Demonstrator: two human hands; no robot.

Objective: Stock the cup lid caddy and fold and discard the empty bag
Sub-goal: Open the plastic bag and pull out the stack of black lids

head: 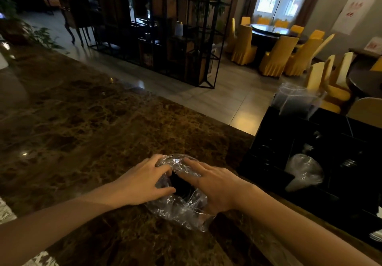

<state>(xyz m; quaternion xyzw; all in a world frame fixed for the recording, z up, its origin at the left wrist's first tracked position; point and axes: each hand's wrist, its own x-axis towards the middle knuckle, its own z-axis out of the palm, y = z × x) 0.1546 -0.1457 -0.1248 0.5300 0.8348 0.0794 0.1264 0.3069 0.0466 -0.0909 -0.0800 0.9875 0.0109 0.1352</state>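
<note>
I have the crumpled clear plastic bag (182, 201) lying on the dark brown marble table (82, 121) right in front of me, and both my hands are on it. My left hand (142, 181) lies spread over its left side, fingers (160, 167) only loosely curled, pressing down rather than pinching. My right hand (215, 185) covers the right side the same way, fingers (192, 165) stretched forward across the far edge of the film. Neither hand has closed around anything; they flatten. The bag's long axis runs from its far end under my fingertips back toward me and slightly right, where a loose tail sticks out below my right wrist. I judge that the lids are out and the folding is in hand, so the next fold should run along that axis. The black compartmented lid caddy (268, 162) stands to my right, apart from the bag, with clear plastic lids (306, 170) in one compartment; my right hand is nearer to it.
</note>
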